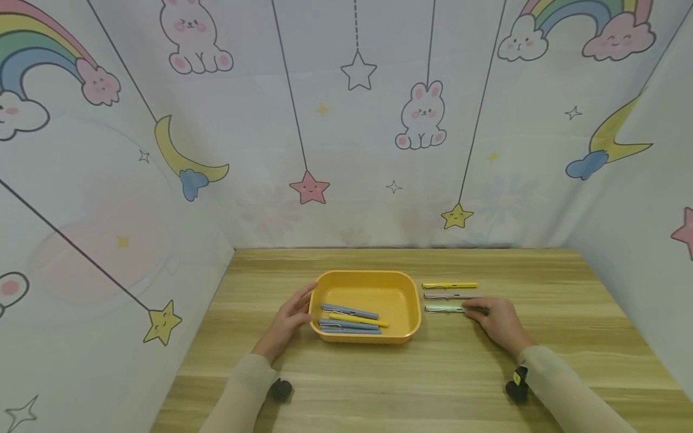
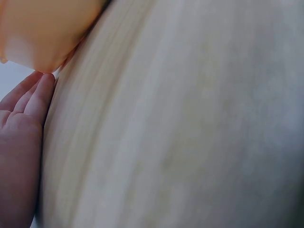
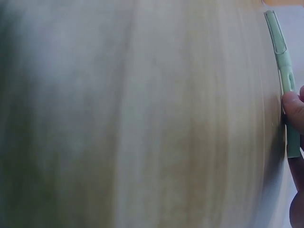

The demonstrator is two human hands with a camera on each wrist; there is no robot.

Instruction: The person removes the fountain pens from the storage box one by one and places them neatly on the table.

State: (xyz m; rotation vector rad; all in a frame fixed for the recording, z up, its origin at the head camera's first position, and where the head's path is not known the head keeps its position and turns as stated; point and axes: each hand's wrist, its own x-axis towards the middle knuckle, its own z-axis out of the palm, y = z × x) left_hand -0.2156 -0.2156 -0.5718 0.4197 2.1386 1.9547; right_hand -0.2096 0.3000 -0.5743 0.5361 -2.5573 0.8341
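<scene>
My right hand (image 1: 499, 322) pinches a light green pen (image 3: 279, 42) by its barrel, between thumb and fingers. The pen lies sideways at the table surface, its clip end pointing left toward the yellow tray (image 1: 365, 338). Just beyond it, a grey pen (image 1: 446, 296) and a yellow pen (image 1: 450, 285) lie roughly parallel. At the tray's left side, my left hand (image 1: 286, 322) rests its extended fingers against the wall; the left wrist view shows the fingertips (image 2: 47, 78) at the tray's side. Inside the tray, blue pens (image 1: 352, 325) lie with another yellow pen (image 1: 360, 320).
The wood-grain table (image 1: 390, 391) ends at a white curtain (image 1: 357, 228) printed with rabbits, stars and moons, which also rises on both sides. Black wrist devices hang by each sleeve, one at the left (image 1: 280, 390) and one at the right (image 1: 517, 390).
</scene>
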